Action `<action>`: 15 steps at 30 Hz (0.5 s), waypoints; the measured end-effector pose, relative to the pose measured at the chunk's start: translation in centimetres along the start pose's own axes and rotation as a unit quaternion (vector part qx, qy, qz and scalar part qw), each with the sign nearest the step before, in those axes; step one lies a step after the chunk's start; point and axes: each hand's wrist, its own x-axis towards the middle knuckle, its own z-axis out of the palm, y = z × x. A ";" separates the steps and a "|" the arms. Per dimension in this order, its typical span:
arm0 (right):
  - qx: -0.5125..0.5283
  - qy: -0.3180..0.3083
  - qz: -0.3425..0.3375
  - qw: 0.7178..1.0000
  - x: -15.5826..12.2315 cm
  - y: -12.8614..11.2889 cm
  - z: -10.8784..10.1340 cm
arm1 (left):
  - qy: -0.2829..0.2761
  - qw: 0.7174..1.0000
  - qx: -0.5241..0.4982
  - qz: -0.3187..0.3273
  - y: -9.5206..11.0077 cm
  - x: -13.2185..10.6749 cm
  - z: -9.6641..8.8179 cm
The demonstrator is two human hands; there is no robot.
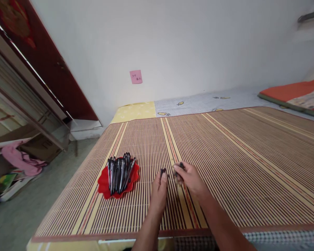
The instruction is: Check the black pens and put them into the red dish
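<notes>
My left hand (pixel 159 188) is closed, thumb up, with dark ends of what looks like a black pen (pixel 162 170) showing above its fingers. Just to the right, my right hand (pixel 188 177) pinches another black pen (pixel 181 165); the fingers cover most of it. The hands are apart, over the striped mat (pixel 146 150). Left of them, a red dish with a scalloped rim (pixel 104 179) holds a pile of several black pens with clear barrels (pixel 117 174), lying lengthwise and overlapping.
The mat covers a bed with yellow and blue-checked bedding (pixel 137 111). A folded orange cloth (pixel 290 91) lies at the far right. A pink note (pixel 136 76) is on the white wall behind. At left are a dark red door (pixel 49 62) and a shelf with a cardboard box (pixel 42 148).
</notes>
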 end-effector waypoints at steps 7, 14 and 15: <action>-0.119 -0.044 -0.052 0.991 -0.4 0.1 2.8 | 0.003 0.989 0.133 0.061 -0.4 -0.3 0.4; -0.114 -0.082 0.040 0.989 4.5 0.1 4.5 | 0.211 0.971 0.105 0.041 -1.9 1.2 -1.8; -0.119 -0.081 0.047 0.988 5.3 0.3 5.0 | 0.225 0.966 0.119 0.045 -2.2 1.5 -2.2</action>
